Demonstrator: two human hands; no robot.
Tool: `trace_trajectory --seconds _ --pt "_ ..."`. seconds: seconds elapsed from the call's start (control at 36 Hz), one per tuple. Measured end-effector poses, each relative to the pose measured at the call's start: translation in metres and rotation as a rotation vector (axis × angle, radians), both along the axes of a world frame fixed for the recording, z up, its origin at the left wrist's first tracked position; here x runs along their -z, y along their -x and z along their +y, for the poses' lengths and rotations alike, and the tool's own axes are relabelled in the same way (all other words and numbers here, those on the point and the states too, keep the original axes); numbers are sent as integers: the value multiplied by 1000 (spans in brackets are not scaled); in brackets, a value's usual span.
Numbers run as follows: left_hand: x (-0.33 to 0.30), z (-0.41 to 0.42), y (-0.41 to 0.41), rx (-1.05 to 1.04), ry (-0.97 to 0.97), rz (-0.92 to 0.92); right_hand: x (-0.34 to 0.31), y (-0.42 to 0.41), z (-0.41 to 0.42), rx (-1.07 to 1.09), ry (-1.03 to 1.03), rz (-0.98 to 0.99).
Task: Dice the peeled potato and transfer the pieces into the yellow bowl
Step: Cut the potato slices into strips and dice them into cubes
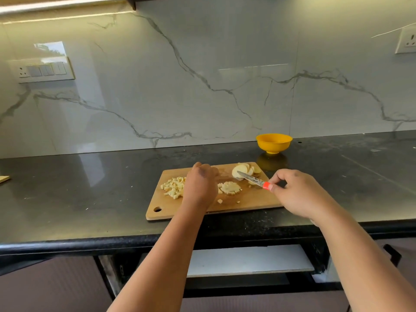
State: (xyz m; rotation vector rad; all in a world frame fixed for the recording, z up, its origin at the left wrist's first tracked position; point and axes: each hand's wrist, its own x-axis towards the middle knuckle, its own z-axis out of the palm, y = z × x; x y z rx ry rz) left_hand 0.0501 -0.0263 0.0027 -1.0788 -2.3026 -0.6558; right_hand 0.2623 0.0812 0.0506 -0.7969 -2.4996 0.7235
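A wooden cutting board [247, 202] lies on the black counter. A pile of diced potato [173, 187] sits on its left part, a freshly cut cluster [230, 188] in the middle, and uncut potato slices [244, 170] at the far right. My right hand [299, 194] grips a knife [251, 178] by its orange-red handle, blade pointing at the slices. My left hand [201, 184] hovers over the board between the pile and the cluster, fingers curled downward; what its fingertips touch is hidden. The yellow bowl [274, 143] stands behind the board, by the wall.
Marble-patterned backsplash rises behind the counter, with a switch panel [45, 70] at left and a socket [406, 40] at right. A small wooden piece [4, 178] lies at the counter's far left. Below the counter edge a drawer [247, 260] stands open.
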Motion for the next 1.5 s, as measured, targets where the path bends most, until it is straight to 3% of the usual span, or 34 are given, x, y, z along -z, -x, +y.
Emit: trace_trajectory --seconds 0.06,0.22,0.39,0.56,0.78,0.94,1.14,1.33,1.39,1.44,1.5 --pt "-7 1 -1 135 6 -96 4 5 2 25 -10 12" --pt "-12 19 -17 352 441 -236 17 15 4 57 -39 -4" --pt "-15 27 -10 332 505 -82 18 17 4 43 -76 -15" --pt "-20 12 12 52 688 178 20 19 2 30 -94 -19" --pt "-35 -12 40 -33 453 91 19 20 -4 9 -120 -21" --pt "-39 -27 46 145 171 -165 19 21 -5 13 -127 -11" --pt "-25 -24 18 236 39 -71 17 18 -2 18 -115 3" --pt "-24 -17 3 -44 202 110 17 17 0 16 -125 13" --pt "-26 -11 -8 23 229 87 16 16 1 19 -124 23" --pt "-25 -4 -15 211 274 -65 16 15 3 24 -116 28" --pt "-21 4 -23 391 440 -197 16 15 5 30 -107 27"
